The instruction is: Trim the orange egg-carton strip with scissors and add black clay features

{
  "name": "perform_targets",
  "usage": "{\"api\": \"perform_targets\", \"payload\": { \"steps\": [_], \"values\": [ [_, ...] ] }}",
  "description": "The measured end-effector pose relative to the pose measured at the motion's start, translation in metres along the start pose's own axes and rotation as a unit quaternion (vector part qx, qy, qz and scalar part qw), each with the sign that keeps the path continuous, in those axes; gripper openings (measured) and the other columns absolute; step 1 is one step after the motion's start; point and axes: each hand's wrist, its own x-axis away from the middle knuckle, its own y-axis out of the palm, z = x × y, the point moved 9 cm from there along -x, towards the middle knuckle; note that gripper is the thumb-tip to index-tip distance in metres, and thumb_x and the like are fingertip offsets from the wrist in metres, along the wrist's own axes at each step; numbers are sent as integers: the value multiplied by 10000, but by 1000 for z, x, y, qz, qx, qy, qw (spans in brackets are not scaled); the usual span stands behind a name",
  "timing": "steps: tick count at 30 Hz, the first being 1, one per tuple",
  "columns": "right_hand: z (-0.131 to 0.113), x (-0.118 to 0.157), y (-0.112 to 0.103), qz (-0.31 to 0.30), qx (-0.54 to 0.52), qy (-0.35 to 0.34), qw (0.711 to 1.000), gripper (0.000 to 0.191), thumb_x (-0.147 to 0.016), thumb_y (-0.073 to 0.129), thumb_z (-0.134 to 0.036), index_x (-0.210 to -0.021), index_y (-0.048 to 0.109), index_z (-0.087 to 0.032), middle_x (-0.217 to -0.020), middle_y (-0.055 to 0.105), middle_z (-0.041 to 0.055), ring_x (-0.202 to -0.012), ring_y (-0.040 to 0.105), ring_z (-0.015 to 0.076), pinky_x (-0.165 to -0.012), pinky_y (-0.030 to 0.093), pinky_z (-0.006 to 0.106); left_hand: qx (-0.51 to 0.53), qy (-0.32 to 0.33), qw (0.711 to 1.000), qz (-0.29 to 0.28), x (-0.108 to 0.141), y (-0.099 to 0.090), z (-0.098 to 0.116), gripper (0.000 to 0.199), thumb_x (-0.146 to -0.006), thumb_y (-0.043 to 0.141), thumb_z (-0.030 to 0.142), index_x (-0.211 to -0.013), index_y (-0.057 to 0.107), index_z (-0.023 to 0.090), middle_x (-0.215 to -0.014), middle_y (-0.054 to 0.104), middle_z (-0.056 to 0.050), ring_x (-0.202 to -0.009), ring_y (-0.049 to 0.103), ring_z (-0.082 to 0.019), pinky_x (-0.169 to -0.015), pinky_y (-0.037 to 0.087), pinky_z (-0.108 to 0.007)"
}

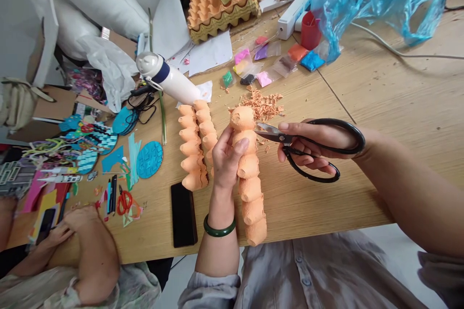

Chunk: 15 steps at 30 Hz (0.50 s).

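Well, the person's left hand (226,159) is clenched around an orange egg-carton strip (250,178), a column of joined cups held nearly upright above the counter (380,106), with the thumb pressed against one of the upper cups. A green jade bangle (219,227) circles the wrist just below that hand.

To the strip's right, the right hand (311,147) grasps a pair of black-handled scissors (286,138), fingers through the loops. The steel blades are slightly parted and point left, their tips just beside the strip's upper cups.

Directly ahead of the left hand lies a scatter of orange shavings (261,106). Just to its left, two more orange egg-carton strips (192,147) lie side by side, and past them is a white-and-navy appliance (166,79). A black phone (183,215) lies face down or dark near the left hand's lower side.

Farther left are cut blue discs (149,159) and small red scissors (124,203), with a co-worker's hands (68,229) beyond them. Ahead of the right hand sit small packets of coloured clay (268,58), a blue plastic bag (377,0) and stacked egg trays (221,5).
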Motion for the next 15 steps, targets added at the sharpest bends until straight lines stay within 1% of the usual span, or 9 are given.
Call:
{"api": "perform_targets", "payload": {
  "steps": [3, 6, 10, 12, 15],
  "values": [
    [2, -2, 1, -14, -30, 14, 999, 681, -935, 434, -790, -821, 669, -160, -503, 403, -40, -352, 335, 84, -309, 325, 215, -5, -6, 1000, -10, 0, 1, -1, 414, -841, 776, 551, -1202, 701, 362, -1384, 694, 35, -1538, 382, -358, -1249, 377, -531],
    [2, -3, 1, -29, -51, 26, 998, 707, -938, 410, -795, -826, 686, -154, -491, 389, -41, -344, 309, 86, -294, 302, 214, -18, 8, 1000, -22, 1, 3, 3, 375, -870, 736, 552, -1204, 693, 387, -1410, 676, 52, -1525, 406, -344, -1265, 360, -546],
    [3, -4, 0, -39, -66, 33, 997, 731, -934, 394, -805, -833, 702, -150, -495, 396, -36, -345, 293, 90, -272, 268, 212, -18, -5, 1000, -20, 1, 3, 4, 447, -842, 752, 576, -1221, 696, 346, -1394, 687, 13, -1473, 453, -376, -1276, 331, -564],
    [3, -7, 0, -35, -71, 24, 997, 721, -937, 401, -799, -837, 699, -150, -505, 396, -38, -347, 290, 86, -272, 275, 208, -21, -13, 999, -29, 2, 5, 3, 448, -830, 760, 583, -1201, 713, 336, -1363, 703, -5, -1440, 484, -383, -1255, 359, -555],
    [1, -14, -2, -40, -77, -3, 996, 681, -942, 428, -778, -854, 679, -151, -522, 396, -49, -353, 283, 74, -281, 313, 197, -29, -16, 997, -68, 3, 14, -2, 420, -819, 773, 565, -1184, 728, 363, -1326, 715, 3, -1380, 550, -357, -1192, 437, -513]
  ]
}}
